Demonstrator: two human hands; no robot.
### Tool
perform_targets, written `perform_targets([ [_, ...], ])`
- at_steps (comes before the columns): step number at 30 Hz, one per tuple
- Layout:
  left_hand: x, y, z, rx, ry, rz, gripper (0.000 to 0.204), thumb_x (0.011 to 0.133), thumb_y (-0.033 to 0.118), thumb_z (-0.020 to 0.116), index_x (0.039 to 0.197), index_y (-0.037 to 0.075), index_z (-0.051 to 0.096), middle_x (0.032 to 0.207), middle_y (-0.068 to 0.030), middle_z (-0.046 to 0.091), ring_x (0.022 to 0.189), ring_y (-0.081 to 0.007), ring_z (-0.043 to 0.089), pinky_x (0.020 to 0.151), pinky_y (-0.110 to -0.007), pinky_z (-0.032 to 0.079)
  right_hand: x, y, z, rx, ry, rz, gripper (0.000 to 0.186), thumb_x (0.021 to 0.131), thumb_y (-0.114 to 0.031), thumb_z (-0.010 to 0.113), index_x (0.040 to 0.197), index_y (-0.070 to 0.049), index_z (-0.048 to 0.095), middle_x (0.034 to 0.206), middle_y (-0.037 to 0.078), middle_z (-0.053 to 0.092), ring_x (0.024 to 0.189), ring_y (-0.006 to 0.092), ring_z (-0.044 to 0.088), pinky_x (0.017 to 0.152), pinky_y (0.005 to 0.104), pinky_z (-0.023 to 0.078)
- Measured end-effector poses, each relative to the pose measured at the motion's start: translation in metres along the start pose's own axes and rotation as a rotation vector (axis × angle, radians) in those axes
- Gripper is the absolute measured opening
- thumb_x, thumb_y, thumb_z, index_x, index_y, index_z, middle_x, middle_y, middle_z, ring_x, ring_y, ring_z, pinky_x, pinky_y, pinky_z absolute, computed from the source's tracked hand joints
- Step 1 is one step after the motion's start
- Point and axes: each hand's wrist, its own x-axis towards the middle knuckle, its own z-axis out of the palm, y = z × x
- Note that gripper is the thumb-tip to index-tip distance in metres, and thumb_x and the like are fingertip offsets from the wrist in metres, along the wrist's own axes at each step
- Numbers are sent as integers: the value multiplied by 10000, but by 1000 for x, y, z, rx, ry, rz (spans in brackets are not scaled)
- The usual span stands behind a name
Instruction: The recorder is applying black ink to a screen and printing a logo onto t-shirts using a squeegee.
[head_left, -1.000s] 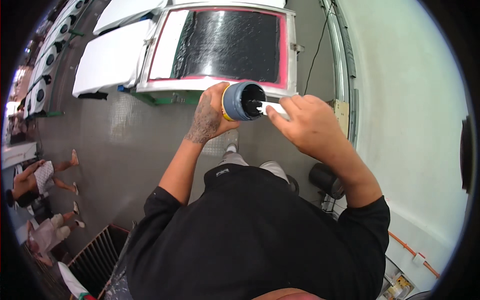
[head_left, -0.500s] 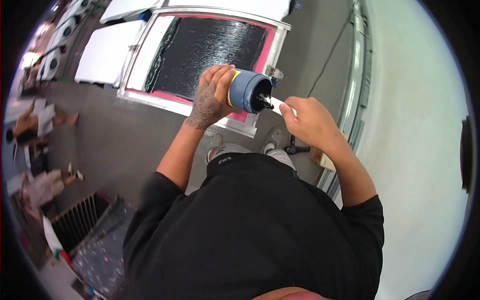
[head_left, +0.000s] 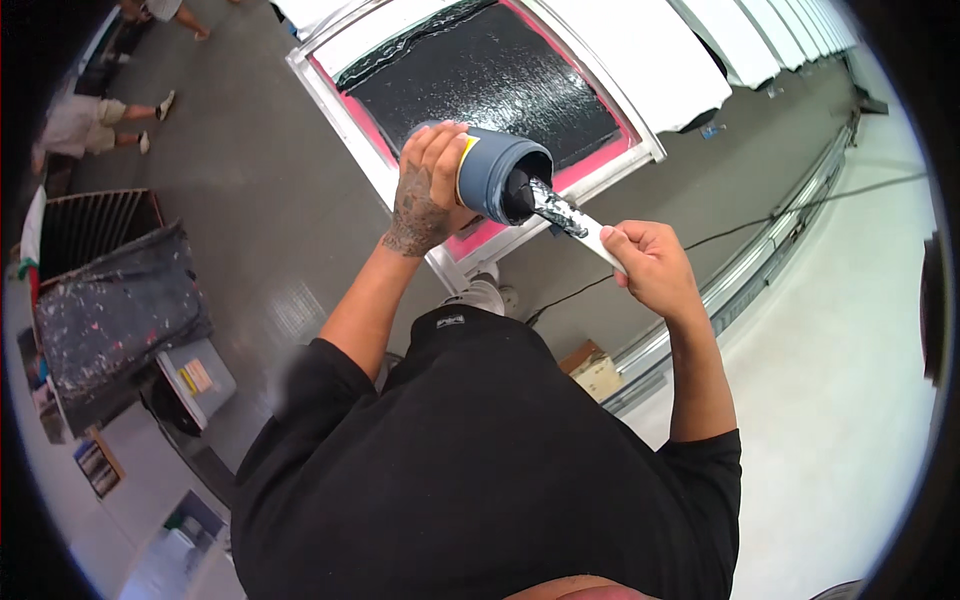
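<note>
My left hand (head_left: 425,195) grips a grey-blue plastic jar (head_left: 488,170) with a yellow label, tipped on its side with its mouth toward the right and dark ink inside. My right hand (head_left: 655,270) is closed on a white flat scraper (head_left: 602,242), its blade smeared with glossy black ink and reaching into the jar's mouth. Just beyond both, a screen in a metal frame (head_left: 375,165) with a pink border carries a spread of black ink (head_left: 475,75), thicker along one edge.
White platens (head_left: 770,35) line the top right. A cable (head_left: 850,193) crosses the floor near a metal rail (head_left: 760,270) and cardboard box (head_left: 592,375). At left are two people (head_left: 85,125), a dark slatted rack (head_left: 90,220), a paint-flecked dark surface (head_left: 120,310) and a grey bin (head_left: 205,385).
My view has turned, shifting the screen and surroundings. My right hand has drawn down and to the right, so more of the scraper's ink-covered blade shows outside the jar.
</note>
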Motion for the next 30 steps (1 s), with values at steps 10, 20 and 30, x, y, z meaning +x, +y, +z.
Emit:
perform_targets([
  [10, 14, -61, 39, 75, 145, -300, 893, 682, 239, 939, 1395, 36, 441, 1382, -198, 571, 1304, -386, 546, 1128, -500, 412, 75, -38, -53, -126, -21, -22, 383, 1038, -288, 630, 743, -44, 649, 570, -41, 535, 504, 26, 441, 467, 237, 325],
  [20, -32, -92, -3, 358, 220, -687, 1018, 623, 303, 986, 1437, 28, 440, 1417, -190, 540, 1299, -394, 531, 1125, -511, 411, 203, -89, -92, -278, -132, -73, 349, 1018, -302, 672, 790, -38, 674, 613, -48, 543, 534, 33, 451, 482, 225, 318],
  [30, -33, -2, -1, 377, 398, -1015, 1065, 622, 130, 960, 1487, 34, 347, 1438, -168, 507, 1312, -311, 564, 1119, -414, 488, 446, -121, -89, -1145, 11, -1485, 146, 961, -240, 703, 973, -95, 687, 725, 80, 649, 545, 276, 622, 520, 395, 479],
])
